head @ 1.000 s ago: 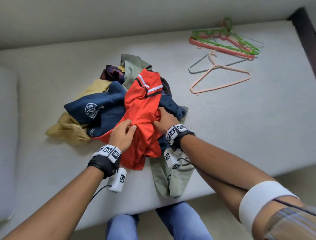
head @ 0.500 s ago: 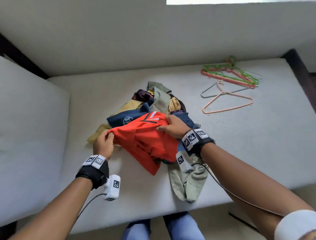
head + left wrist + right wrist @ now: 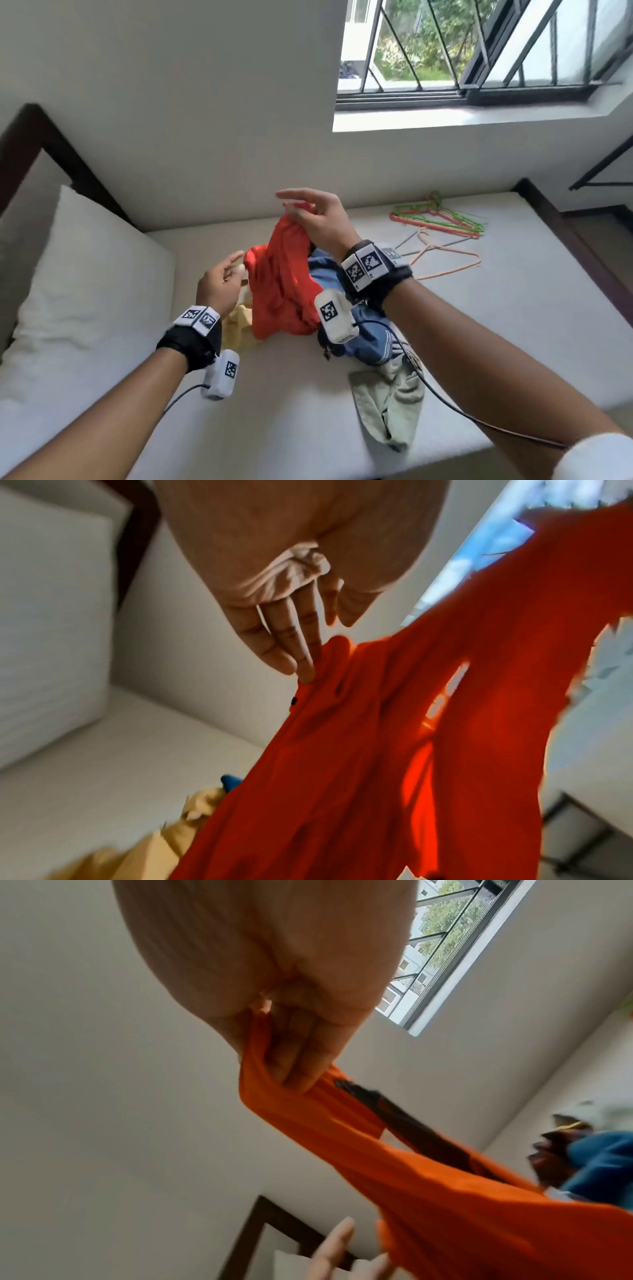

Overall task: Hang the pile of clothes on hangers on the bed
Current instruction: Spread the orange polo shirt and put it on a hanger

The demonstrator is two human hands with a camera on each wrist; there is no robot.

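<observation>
My right hand (image 3: 315, 219) is raised above the bed (image 3: 513, 325) and pinches the top of a red shirt (image 3: 281, 284), which hangs down onto the clothes pile. In the right wrist view the fingers (image 3: 298, 1066) curl into the orange-red cloth (image 3: 445, 1191). To the shirt's left, my left hand (image 3: 222, 281) has straight fingers, and their tips (image 3: 304, 666) touch the shirt's edge (image 3: 377, 750) without gripping it. Under the shirt lie a blue garment (image 3: 363, 339), a yellow one (image 3: 239, 329) and a pale green one (image 3: 390, 411).
Several hangers, green and red (image 3: 438, 219), lie at the bed's far right, with a peach hanger (image 3: 445, 260) nearer the pile. A white pillow (image 3: 85, 274) lies at the left. A barred window (image 3: 445, 51) is set in the wall behind.
My right hand has lifted the red shirt up off the pile. My left hand has let go of the shirt and opened. The head view has tilted up to show the window.
</observation>
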